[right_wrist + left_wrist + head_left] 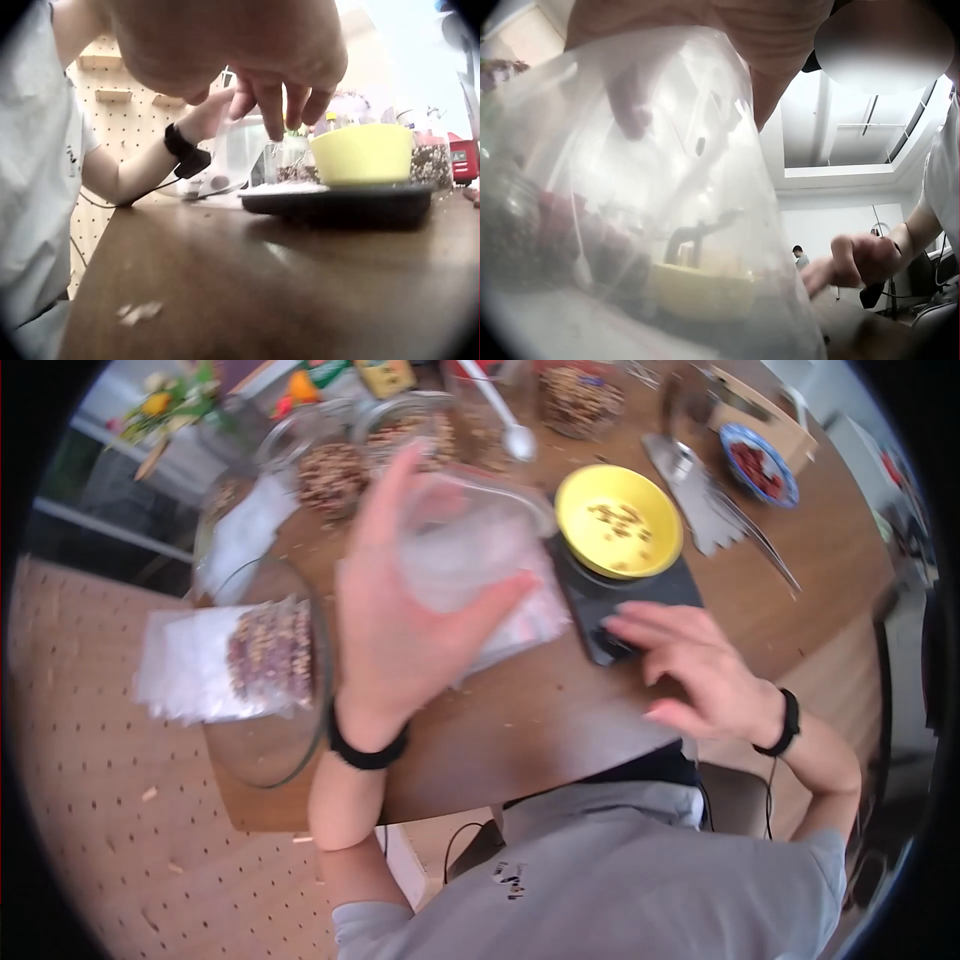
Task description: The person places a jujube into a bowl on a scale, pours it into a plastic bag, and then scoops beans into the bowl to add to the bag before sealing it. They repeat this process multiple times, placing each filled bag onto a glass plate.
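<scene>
My left hand (405,600) has its thumb and fingers spread wide at a clear plastic bag (480,560). Through the bag (667,172) in the left wrist view, part of a finger or thumb shows blurred. A yellow bowl (620,520) with a few small brown pieces inside stands on a black scale (590,605). Over the scale's near end my right hand (700,665) reaches with fingers pointing down, fingertips at its front part; contact is unclear. From the right wrist, the fingers (274,109) hang beside the yellow bowl (364,154), holding nothing.
At the left table edge, a bag of nuts (270,655) lies over a glass dish (255,765). Several jars of nuts (330,475) line the back, with a white spoon (518,442). Grey gloves (700,510), tongs (765,545) and a blue-rimmed bowl (760,465) sit back right.
</scene>
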The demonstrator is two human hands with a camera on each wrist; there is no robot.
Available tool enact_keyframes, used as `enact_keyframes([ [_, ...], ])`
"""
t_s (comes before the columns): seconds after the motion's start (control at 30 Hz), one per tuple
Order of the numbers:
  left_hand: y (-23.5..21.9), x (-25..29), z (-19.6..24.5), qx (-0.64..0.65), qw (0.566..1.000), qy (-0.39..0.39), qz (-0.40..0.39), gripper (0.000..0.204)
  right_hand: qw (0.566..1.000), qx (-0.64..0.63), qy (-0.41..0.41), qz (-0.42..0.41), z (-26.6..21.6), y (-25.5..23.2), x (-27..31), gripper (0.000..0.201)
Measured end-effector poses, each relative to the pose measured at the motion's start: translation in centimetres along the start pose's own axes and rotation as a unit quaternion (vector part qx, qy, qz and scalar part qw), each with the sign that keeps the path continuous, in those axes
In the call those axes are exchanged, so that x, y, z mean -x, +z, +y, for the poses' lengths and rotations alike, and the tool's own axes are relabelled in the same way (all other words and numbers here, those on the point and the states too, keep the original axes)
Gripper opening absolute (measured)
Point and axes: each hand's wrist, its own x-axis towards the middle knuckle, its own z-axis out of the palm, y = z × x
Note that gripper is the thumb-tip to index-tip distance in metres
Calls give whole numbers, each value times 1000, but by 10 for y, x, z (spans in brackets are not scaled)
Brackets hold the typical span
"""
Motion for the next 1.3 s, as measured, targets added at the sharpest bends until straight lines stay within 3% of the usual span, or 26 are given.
enact_keyframes([
  [0.07, 0, -1, -1, -58, 998, 7, -4, 102, 987, 68, 43, 141, 2, -11, -5, 25],
  [0.13, 2, 2, -4, -87, 996, 30, -10, 101, 962, 104, 139, 209, 7, -18, -20, 43],
  [0.2, 5, 3, -6, -108, 993, 37, -21, 101, 951, 42, 211, 220, 22, -11, -27, 45],
  [0.3, 11, 7, -6, -106, 993, 13, -50, 102, 956, -22, 243, 160, 48, -5, -23, 38],
  [0.5, 23, 10, -11, -106, 992, 3, -63, 103, 948, -61, 228, 212, 62, -15, -20, 29],
  [0.6, 26, 10, -14, -113, 992, -9, -63, 103, 940, -104, 218, 240, 34, -38, -29, 32],
  [0.77, 27, 9, -9, -85, 994, -17, -61, 109, 965, -68, 176, 183, -15, -79, -61, 37],
  [0.93, 25, 8, -5, -45, 997, -38, -50, 113, 989, 17, 88, 114, -35, -84, -92, 37],
  [0.97, 26, 8, -5, -43, 997, -38, -45, 114, 988, 109, 47, 95, -42, -91, -99, 40],
  [1.07, 26, 8, -2, -2, 996, -82, -32, 116, 984, 162, -7, 79, -59, -96, -112, 43],
  [1.17, 24, 7, -5, 4, 999, -51, -4, 118, 978, 197, -50, 55, -70, -100, -121, 44],
  [1.3, 22, 7, -3, 27, 999, -20, 38, 118, 952, 258, -166, 16, -74, -109, -131, 43],
])
